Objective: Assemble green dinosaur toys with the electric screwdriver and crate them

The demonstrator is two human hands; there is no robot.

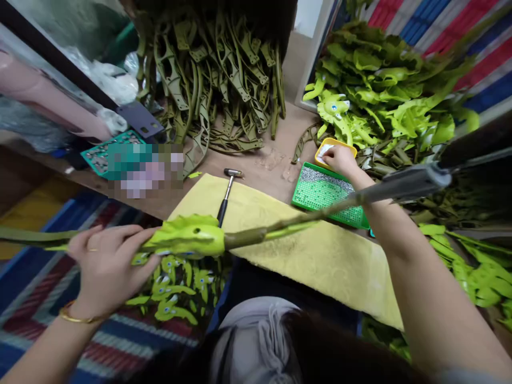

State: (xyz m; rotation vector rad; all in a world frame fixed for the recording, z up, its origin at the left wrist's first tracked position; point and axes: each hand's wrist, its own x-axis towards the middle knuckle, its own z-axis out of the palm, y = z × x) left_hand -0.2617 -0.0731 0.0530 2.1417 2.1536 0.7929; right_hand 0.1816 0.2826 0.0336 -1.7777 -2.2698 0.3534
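My left hand [112, 261] is wrapped round a long olive plastic toy with a lime-green creature head [192, 234], held level above the front edge of the table. One end runs out of view at the left. The other stretches right, over my right forearm, towards a blurred grey end. My right hand [340, 159] is at a small yellow dish [326, 143], its fingertips pinched together inside. Whether something is between them cannot be seen. Just in front of the dish is a green tray [320, 200] of small silvery metal parts. A hammer [227, 194] lies on a yellow cloth [320, 256].
Olive curved plastic pieces [224, 80] are heaped at the back. Lime-green parts [376, 80] pile up at the back right. Another green tray [104, 157] of small parts stands left. More green heads [172, 298] lie below the table edge. A dark bar [476, 138] crosses the right side.
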